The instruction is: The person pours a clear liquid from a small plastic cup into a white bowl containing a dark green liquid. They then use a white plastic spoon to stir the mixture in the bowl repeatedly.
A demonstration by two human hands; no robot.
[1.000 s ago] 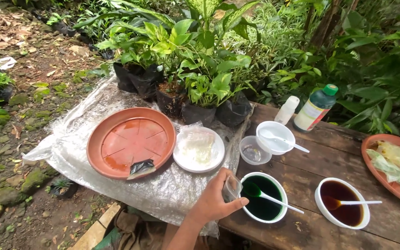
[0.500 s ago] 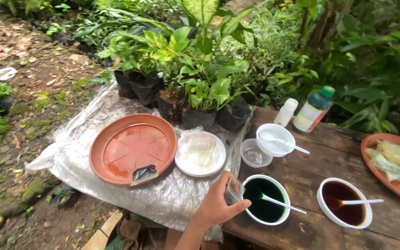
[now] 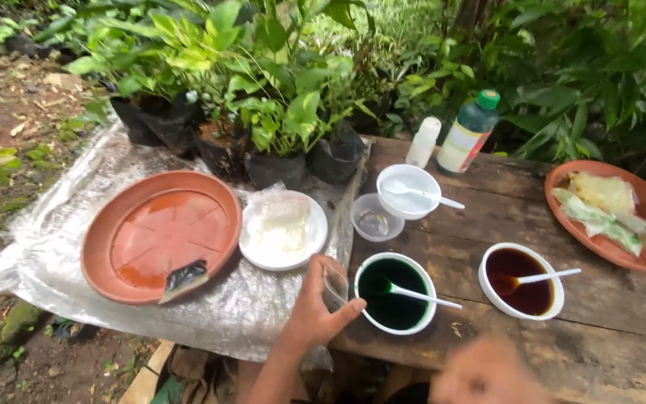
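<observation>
Now: left hand [image 3: 315,310] wrapped round small clear cup [image 3: 334,283], gripping it upright just left of white bowl of dark green liquid [image 3: 395,293], above edge of plastic sheet [image 3: 76,247]. White spoon [image 3: 420,294] rests in that bowl. Right hand [image 3: 487,374] low in front, blurred; can't tell if open or closed. Beyond: bowl w/ brown liquid [image 3: 521,278], empty clear tub [image 3: 377,218], white plate w/ pale lump [image 3: 284,228], terracotta saucer [image 3: 162,236], green-capped bottle [image 3: 470,135] on wooden table [image 3: 600,337]. Judgement: keep cup level, grip firm but light, thin plastic prob. flexes; mind spoon handle near bowl rim.
</observation>
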